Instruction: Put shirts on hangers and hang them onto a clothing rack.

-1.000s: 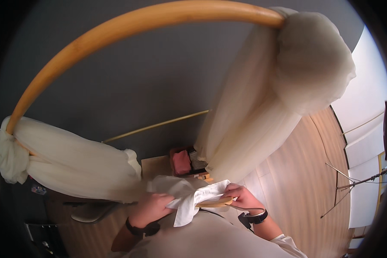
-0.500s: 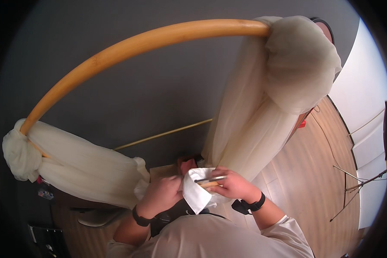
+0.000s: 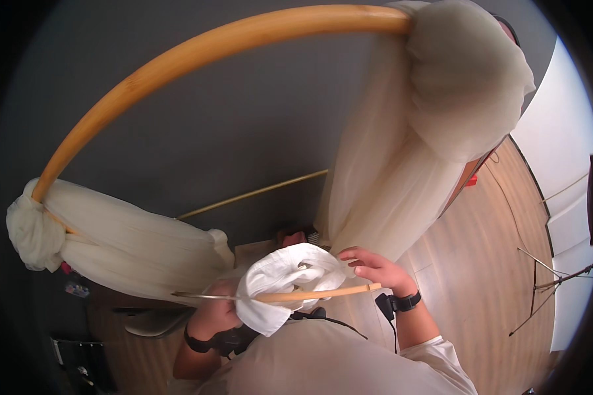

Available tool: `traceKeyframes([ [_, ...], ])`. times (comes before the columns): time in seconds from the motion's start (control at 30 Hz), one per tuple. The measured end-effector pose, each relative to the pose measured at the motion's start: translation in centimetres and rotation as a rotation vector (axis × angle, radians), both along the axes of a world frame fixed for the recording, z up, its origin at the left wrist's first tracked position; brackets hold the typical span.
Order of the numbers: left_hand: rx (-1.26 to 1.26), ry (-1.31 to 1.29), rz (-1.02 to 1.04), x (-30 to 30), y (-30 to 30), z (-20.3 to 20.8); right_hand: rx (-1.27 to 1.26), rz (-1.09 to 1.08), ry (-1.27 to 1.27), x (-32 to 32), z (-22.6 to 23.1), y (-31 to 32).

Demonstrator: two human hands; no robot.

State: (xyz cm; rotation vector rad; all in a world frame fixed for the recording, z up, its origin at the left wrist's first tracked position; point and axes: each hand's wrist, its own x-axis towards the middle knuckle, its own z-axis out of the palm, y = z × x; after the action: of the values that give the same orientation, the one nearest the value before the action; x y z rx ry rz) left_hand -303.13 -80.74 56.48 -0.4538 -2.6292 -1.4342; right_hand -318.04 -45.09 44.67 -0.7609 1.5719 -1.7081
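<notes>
My left hand (image 3: pixel 212 317) grips a bunched white cloth (image 3: pixel 284 284), which hides most of its fingers. A thin stick (image 3: pixel 323 293), wooden on the right and tapering to a grey point on the left, runs level across the cloth. My right hand (image 3: pixel 377 268) holds the stick's wooden end, fingers partly stretched toward the cloth. Both wrists carry dark bands. The hands are just below the cream drape (image 3: pixel 402 191) that hangs from a curved wooden arch (image 3: pixel 197 56).
Another cream drape (image 3: pixel 122 240) is knotted at the arch's left end. A dark grey wall (image 3: pixel 230 138) stands behind it. Wooden floor (image 3: pixel 487 263) spreads to the right, with a thin metal stand (image 3: pixel 547 289) and white panels (image 3: pixel 560 171) beyond.
The cloth has been gathered from a loose spread into a bundle around the stick. Both hands have come up closer to the camera, and the stick now lies level.
</notes>
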Motion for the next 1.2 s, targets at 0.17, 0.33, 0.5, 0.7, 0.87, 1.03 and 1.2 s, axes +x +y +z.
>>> traceKeyframes([
  [0.17, -0.063, -0.001, -0.083, 0.5, 0.5, 1.2, 0.078, -0.171, -0.083, 2.4, -1.6, -2.9],
  [0.33, -0.101, 0.049, -0.138, 0.7, 1.4, 1.7, 0.228, -0.204, 0.021, 3.2, -4.0, -4.6],
  [0.5, -0.209, -0.067, 0.064, 1.2, 0.2, 1.6, 0.084, -0.443, -0.221, 2.9, -3.8, -2.8],
  [0.7, -0.447, -0.072, 0.205, 0.9, 0.4, 0.4, 0.07, -0.456, -0.285, 3.3, 1.5, -1.9],
  [0.87, -0.393, -0.104, 0.235, 1.1, 1.2, -0.6, 0.029, -0.333, -0.285, 5.6, 3.3, -3.6],
  [1.03, -0.328, -0.09, 0.259, 1.4, 2.1, -0.5, 0.032, -0.143, -0.209, 6.8, 1.8, -5.1],
  [1.2, -0.279, -0.015, 0.26, 1.6, 2.1, -0.2, 0.2, -0.093, 0.529, 5.2, 1.4, -3.3],
])
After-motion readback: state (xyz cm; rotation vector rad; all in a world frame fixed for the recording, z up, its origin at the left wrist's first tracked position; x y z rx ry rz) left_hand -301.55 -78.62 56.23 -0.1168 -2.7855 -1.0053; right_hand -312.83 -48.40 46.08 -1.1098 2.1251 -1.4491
